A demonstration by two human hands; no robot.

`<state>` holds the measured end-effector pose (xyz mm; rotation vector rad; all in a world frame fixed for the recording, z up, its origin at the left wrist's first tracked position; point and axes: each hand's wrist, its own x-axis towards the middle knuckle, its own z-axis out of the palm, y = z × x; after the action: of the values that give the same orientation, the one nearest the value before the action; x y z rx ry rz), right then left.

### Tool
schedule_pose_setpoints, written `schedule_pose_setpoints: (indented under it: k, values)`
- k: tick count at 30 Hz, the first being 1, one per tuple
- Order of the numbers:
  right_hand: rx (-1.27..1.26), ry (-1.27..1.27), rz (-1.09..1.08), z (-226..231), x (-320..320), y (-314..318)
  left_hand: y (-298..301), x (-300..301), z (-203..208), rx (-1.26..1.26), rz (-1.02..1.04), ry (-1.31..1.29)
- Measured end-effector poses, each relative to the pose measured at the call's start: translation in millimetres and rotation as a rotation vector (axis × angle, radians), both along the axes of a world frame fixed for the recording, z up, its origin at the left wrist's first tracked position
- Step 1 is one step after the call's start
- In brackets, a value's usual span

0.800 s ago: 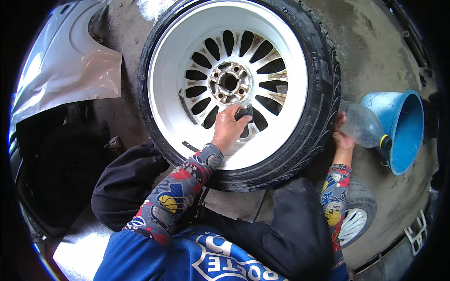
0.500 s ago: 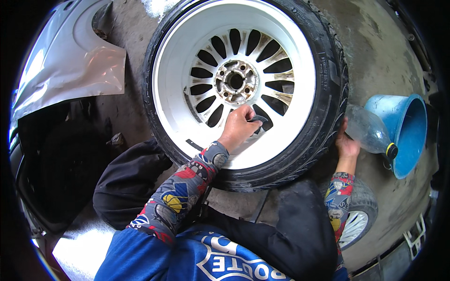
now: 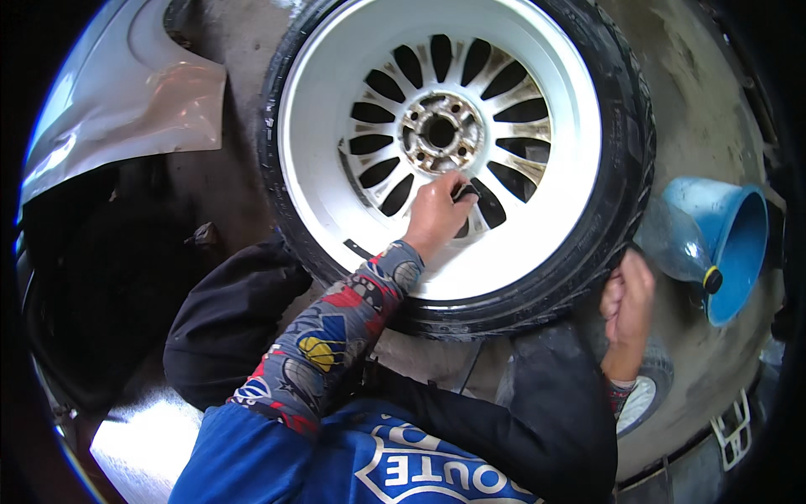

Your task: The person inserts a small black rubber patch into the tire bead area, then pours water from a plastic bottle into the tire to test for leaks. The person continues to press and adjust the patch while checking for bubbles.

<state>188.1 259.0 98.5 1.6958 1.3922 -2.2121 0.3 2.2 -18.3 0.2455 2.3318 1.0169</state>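
A silver alloy wheel rim [image 3: 537, 244] with several spokes and a brown-stained hub faces up, inside a black tyre [image 3: 617, 151]. My left hand [image 3: 438, 212] reaches over the rim, closed on a small dark cloth or pad [image 3: 464, 193] at the spokes just below the hub; its exact kind is unclear. My right hand [image 3: 630, 302] is beside the tyre's lower right edge, fingers curled into a fist, slightly blurred. I see nothing in it.
To the right, a clear plastic bottle [image 3: 677, 245] with a dark cap leans against a tipped blue bucket [image 3: 745, 281]. Another wheel [image 3: 659, 378] lies partly behind my right arm. A silver car body panel [image 3: 159, 109] is at the upper left. My knees flank the tyre's near side.
The wheel appears shifted slightly right in view and its hub upward. My left hand has moved up nearer the hub with the cloth. My right hand has left the tyre's side and curled closed.
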Motion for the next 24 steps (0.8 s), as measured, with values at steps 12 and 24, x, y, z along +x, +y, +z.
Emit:
schedule_pose_setpoints:
  k: [12,24]
  values:
    - [1.431,0.14,0.417,8.2,-136.9,-7.2,25.6,-3.0,-3.7,0.107,-0.354,-0.027]
    - [1.45,0.148,0.436,3.5,-129.0,-4.9,60.8,4.6,-6.7,-0.081,-0.188,-0.107]
